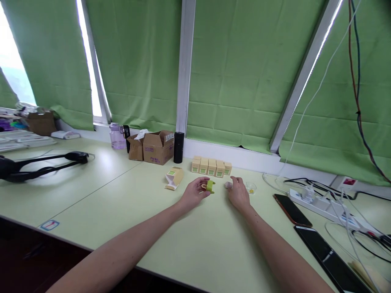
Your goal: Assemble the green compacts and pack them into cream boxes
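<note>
My left hand [193, 193] pinches a small green and yellow item [208, 186] just above the pale green table [122, 195]. My right hand [238, 193] rests on the table to its right, fingers curled toward a small pale object [228, 185]; whether it grips that object is unclear. An opened small carton [174, 178] lies on its side left of my left hand. A row of several small yellow-green boxes [211, 167] stands behind both hands. A small clear lid with a yellow spot [251, 188] lies right of my right hand.
Brown cardboard boxes [154, 147], a black cylinder [179, 147] and a purple bottle [117, 136] stand at the back by the window. A black headset [36, 166] lies far left. Two phones [292, 210] and a power strip with cables [324, 201] lie at the right.
</note>
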